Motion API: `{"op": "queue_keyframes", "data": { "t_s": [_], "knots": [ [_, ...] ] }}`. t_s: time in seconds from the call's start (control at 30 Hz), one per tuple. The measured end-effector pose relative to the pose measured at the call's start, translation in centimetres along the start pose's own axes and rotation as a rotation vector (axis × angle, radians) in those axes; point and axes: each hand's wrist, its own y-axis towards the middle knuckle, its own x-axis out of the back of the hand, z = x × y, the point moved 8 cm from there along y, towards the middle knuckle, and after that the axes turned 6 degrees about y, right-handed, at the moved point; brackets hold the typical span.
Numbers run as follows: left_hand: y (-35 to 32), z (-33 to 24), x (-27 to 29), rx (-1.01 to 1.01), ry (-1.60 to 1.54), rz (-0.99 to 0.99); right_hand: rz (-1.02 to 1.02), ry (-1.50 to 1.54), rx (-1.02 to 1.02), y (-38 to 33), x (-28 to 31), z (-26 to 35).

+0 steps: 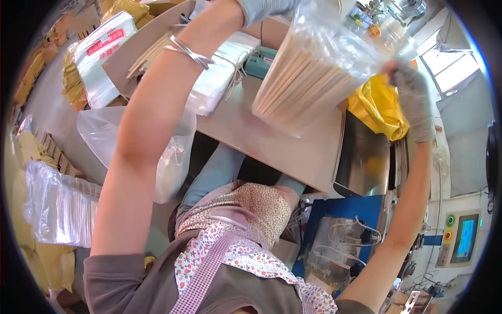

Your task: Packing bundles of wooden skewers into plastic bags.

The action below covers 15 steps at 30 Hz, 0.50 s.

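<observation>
A clear plastic bag of thin pale wooden sticks (pixel 308 78) is held up, tilted, above the table (pixel 293 149). My right hand (pixel 413 99), in a thin whitish glove, is closed on the gathered right end of the bag. Reaching to the top edge, my gloved left hand (pixel 264 7) meets the bag's upper left corner. Its fingertips are partly cut off by the frame, but they look closed on the plastic. More loose wooden sticks (pixel 149 60) lie on the table beyond my left forearm.
White plastic bags (pixel 212 89) are stacked on the table beside a teal device (pixel 260 63). A yellow bag (pixel 379 107) sits right, near a metal plate (pixel 361 157). Packed bundles (pixel 65 204) stand at left; a control panel (pixel 460 238) is at right.
</observation>
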Motion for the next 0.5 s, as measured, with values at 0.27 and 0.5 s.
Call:
{"op": "queue_keyframes", "data": {
  "t_s": [0.27, 0.5],
  "knots": [
    [-2.4, 0.9, -4.1, -0.203, 0.666, 0.117, 0.152, -0.139, -0.192, -4.0, -6.1, -3.1],
    [-8.9, 7.6, -4.8, -0.209, -0.044, -0.095, -0.207, 0.823, -0.532, -5.0, -8.5, -5.9]
  ]
}}
